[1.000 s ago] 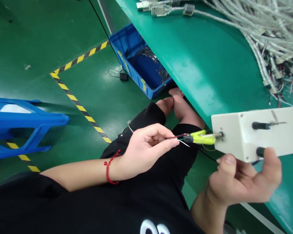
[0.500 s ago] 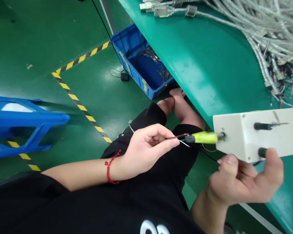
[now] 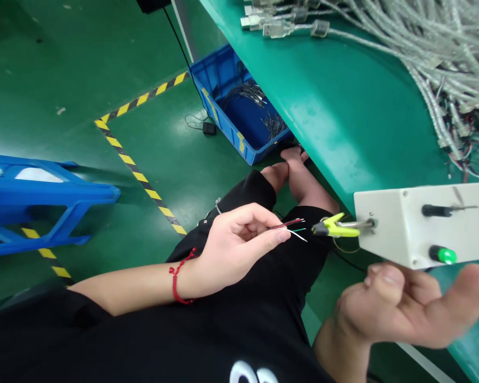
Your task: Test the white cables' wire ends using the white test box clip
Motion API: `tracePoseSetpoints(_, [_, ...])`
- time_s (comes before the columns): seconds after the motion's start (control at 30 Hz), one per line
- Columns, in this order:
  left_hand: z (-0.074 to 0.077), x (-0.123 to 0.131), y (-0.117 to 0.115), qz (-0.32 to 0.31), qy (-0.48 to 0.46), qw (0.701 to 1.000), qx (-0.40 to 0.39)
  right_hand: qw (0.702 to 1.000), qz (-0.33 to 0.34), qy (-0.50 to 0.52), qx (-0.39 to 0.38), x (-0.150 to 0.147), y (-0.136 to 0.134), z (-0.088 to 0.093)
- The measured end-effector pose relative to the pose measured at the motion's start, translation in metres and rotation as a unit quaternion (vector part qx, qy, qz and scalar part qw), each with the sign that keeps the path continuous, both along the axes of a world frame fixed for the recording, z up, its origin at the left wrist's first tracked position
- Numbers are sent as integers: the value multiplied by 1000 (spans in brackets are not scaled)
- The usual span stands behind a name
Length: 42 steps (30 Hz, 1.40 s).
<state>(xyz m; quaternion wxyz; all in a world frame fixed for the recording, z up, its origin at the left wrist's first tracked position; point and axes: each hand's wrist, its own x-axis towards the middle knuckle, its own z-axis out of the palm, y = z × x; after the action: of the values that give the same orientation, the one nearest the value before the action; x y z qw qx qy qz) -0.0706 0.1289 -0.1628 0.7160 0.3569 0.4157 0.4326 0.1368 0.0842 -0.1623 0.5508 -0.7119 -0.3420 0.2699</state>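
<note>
Beside the edge of a green workbench (image 3: 343,106), a white test box (image 3: 399,226) overhangs the person's lap; bundled cable harnesses (image 3: 435,48) lie on the bench, and a blue crate (image 3: 219,74) of wires sits on the floor below. The right hand (image 3: 399,308) is open, fingers spread, just below the box. The left hand (image 3: 235,250) pinches multicoloured wires (image 3: 291,226), their bare ends just apart from the box's yellow clip (image 3: 335,227).

Left hand (image 3: 239,247) pinching wires (image 3: 289,226), yellow clip (image 3: 337,229) beside
</note>
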Motion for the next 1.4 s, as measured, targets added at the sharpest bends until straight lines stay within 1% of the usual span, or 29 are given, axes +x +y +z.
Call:
tracePoseSetpoints(0.07, [3, -1, -1, -3, -12, 1000, 10, 999, 33, 43, -3, -22, -2, 4])
tracePoseSetpoints(0.2, [5, 1, -3, -10, -38, 998, 39, 986, 90, 138, -6, -57, -22, 3])
tracePoseSetpoints(0.3, [3, 2, -6, -23, -68, 995, 76, 964, 117, 237, 8, -68, -34, -1])
tracePoseSetpoints(0.4, [1, 2, -9, -35, -78, 990, 108, 943, 121, 308, 30, -71, -35, -5])
tracePoseSetpoints(0.5, [0, 1, -10, -40, -67, 988, 137, 940, 105, 322, 48, -75, -33, -4])
tracePoseSetpoints(0.6, [-1, 0, -12, -48, -55, 987, 145, 941, 86, 321, 58, -78, -32, -1])
tracePoseSetpoints(0.8, [-4, 1, -18, -75, -61, 990, 102, 937, 62, 340, 45, -77, -29, 3])
tracePoseSetpoints(0.9, [-3, 1, -19, -91, -72, 989, 89, 936, 46, 346, 38, -78, -27, 6])
tracePoseSetpoints(1.03, [-1, 1, -19, -88, -98, 988, 85, 934, 38, 352, 37, -80, -26, 10])
tracePoseSetpoints(1.17, [-1, 2, -21, -75, -110, 984, 118, 926, 32, 375, 29, -82, -25, 13])
tracePoseSetpoints(1.4, [-4, 1, -18, -69, -64, 973, 212, 904, 45, 426, 17, -82, -23, 16])
